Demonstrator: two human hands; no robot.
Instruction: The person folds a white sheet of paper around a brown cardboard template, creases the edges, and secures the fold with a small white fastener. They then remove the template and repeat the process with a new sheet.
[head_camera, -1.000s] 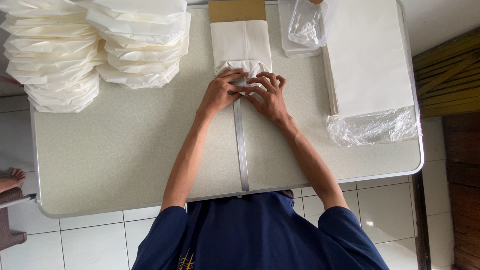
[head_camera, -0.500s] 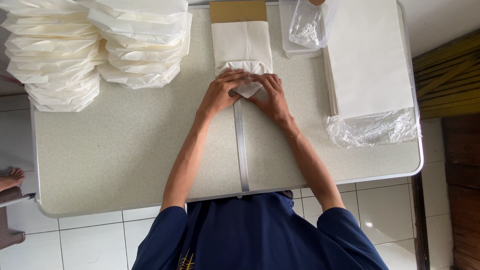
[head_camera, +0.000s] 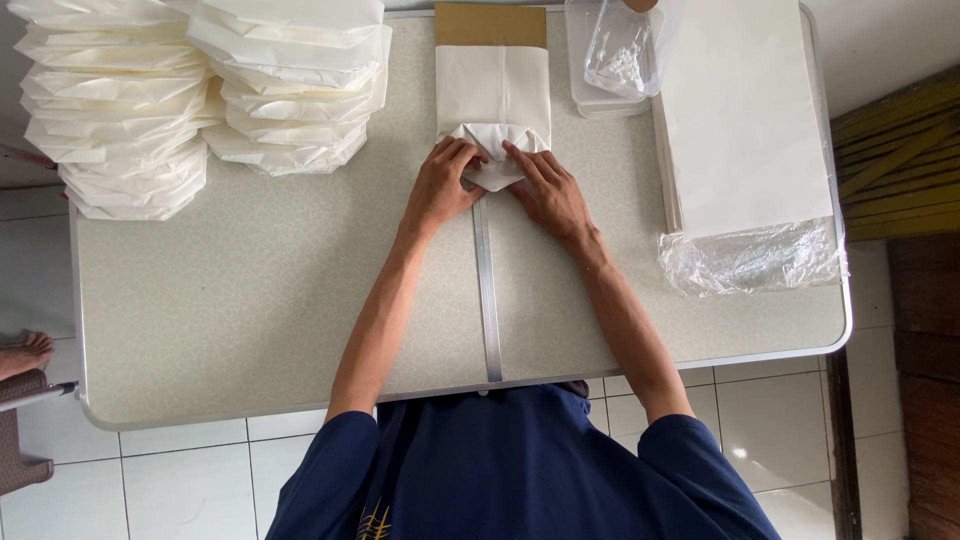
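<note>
Both hands, left (head_camera: 438, 188) and right (head_camera: 548, 190), press flat, ungripping, on folded white paper (head_camera: 493, 110), hiding its lower folds.

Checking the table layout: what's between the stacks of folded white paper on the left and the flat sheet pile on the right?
In the head view, the white paper being folded, pressed by left hand and right hand, plus a clear plastic container.

The near half of the tabletop (head_camera: 250, 330) is bare on both sides. At the far left corner, 2 piles of folded white paper (head_camera: 200, 90) block the way. The flat paper stack (head_camera: 745, 120) and clear box (head_camera: 610, 55) fill the far right corner.
</note>
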